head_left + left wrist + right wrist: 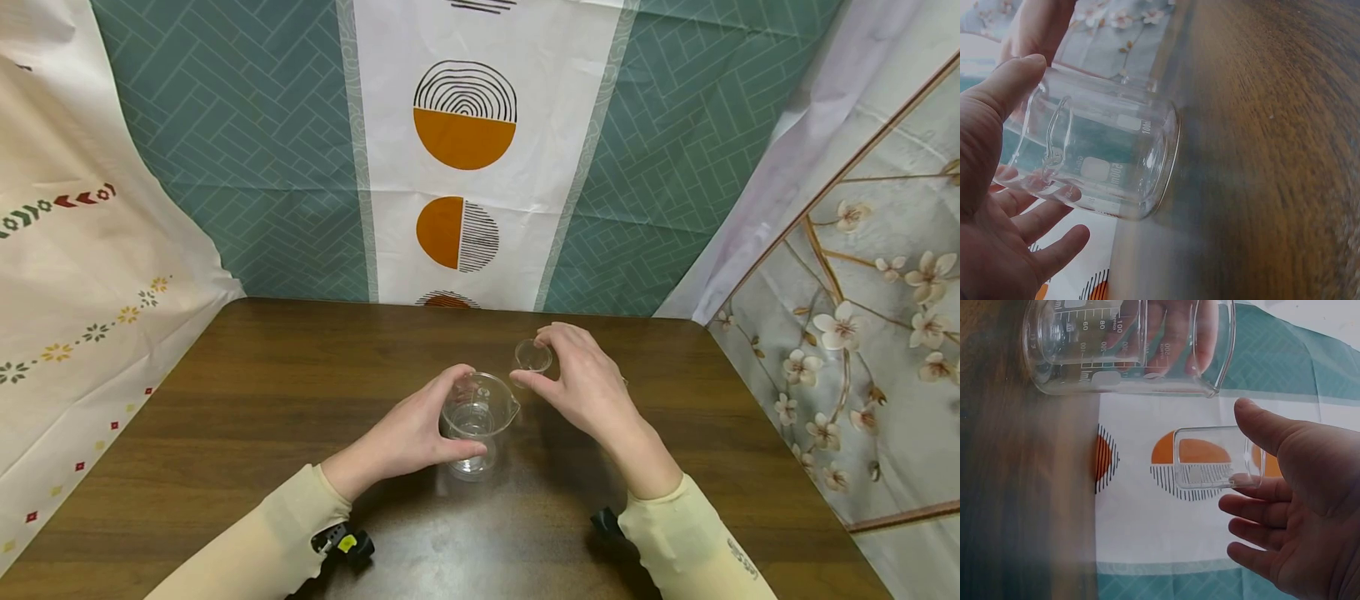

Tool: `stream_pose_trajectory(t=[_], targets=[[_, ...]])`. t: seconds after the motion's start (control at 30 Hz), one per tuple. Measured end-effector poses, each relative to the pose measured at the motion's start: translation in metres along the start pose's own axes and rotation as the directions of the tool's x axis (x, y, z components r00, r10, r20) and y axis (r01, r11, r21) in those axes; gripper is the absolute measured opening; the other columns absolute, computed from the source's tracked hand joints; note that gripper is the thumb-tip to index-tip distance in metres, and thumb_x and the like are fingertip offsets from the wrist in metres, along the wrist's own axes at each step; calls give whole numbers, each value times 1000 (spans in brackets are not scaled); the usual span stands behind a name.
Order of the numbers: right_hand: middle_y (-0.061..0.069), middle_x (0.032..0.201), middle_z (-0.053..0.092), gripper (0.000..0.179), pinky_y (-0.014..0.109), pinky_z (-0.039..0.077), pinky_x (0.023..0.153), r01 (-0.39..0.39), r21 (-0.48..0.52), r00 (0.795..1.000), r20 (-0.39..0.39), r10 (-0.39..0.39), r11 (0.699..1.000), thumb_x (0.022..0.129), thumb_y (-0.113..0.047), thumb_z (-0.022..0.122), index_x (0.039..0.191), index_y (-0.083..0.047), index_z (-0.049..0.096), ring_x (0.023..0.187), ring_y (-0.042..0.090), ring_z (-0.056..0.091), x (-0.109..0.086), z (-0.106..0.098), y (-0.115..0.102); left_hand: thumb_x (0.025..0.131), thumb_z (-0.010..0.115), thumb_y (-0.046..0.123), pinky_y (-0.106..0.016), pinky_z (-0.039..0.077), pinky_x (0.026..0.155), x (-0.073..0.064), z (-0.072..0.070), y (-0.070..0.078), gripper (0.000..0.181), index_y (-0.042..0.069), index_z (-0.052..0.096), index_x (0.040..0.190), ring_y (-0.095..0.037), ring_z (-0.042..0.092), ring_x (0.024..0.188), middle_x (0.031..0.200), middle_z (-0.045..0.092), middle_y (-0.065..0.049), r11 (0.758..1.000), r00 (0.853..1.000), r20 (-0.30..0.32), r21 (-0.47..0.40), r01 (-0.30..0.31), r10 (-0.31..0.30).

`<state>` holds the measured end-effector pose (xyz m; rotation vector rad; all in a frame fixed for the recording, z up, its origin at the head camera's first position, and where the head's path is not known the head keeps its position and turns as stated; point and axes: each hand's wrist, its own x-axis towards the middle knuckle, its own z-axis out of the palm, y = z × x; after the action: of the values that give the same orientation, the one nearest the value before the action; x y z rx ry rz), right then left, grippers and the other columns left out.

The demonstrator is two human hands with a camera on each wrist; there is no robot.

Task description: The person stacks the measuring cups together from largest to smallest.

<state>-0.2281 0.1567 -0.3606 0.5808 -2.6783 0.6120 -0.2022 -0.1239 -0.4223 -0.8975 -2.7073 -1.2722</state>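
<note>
A large clear glass beaker (pixel 498 423) with a pour spout stands upright near the middle of the wooden table. My left hand (pixel 412 429) grips it from the left, with the thumb on the near side and fingers on the far side. Nested within it is a smaller beaker (pixel 1088 337), its printed scale showing in the right wrist view. To the right and slightly farther back, my right hand (pixel 588 379) holds a tiny clear beaker (pixel 1204 459) near its rim, between thumb and fingers. That tiny beaker is raised above the table, and no contents show in it.
The brown wooden table (pixel 225 400) reaches back to a green and white patterned cloth (pixel 285 167). Cream cloth (pixel 90 233) hangs along the left side, and a floral cloth (pixel 862 350) along the right.
</note>
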Motion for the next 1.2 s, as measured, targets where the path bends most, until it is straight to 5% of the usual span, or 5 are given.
stream_pose_trajectory(t=[1.2], targets=[[4, 150, 65, 59, 58, 52, 110, 59, 17, 996, -69, -58, 998, 89, -47, 94, 128, -10, 71, 150, 26, 50, -10, -16, -25, 84, 99, 38, -50, 52, 109, 1, 0, 0, 96, 19, 42, 159, -21, 63, 133, 145, 64, -4, 1000, 1000, 4, 0, 14, -14]])
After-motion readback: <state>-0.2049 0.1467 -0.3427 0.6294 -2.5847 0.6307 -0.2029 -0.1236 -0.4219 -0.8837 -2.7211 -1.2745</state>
